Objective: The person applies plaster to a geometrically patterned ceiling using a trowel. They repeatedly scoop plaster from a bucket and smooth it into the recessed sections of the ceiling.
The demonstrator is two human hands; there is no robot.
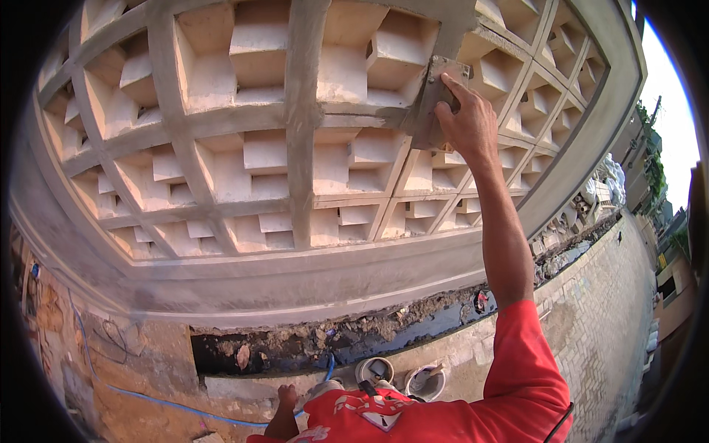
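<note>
My right hand [465, 118] is raised to the upper right part of a pale lattice block wall [303, 125]. It grips a flat rectangular plastering trowel [430, 111] whose plate lies against a joint between the blocks. The index finger is stretched along the plate, with the thumb beside it. Wet-looking grey mortar [459, 22] covers the rib just above the trowel. Low by my body, my left hand [286, 397] is small in view and away from the wall; its fingers are too unclear to read.
Below the wall runs a trench [295, 351] with dirt and dark water. Two buckets [427, 382] [374, 369] stand by its near edge at my feet. A blue hose [185, 410] crosses the ground at left. Paving [591, 332] and rubble [569, 229] lie to the right.
</note>
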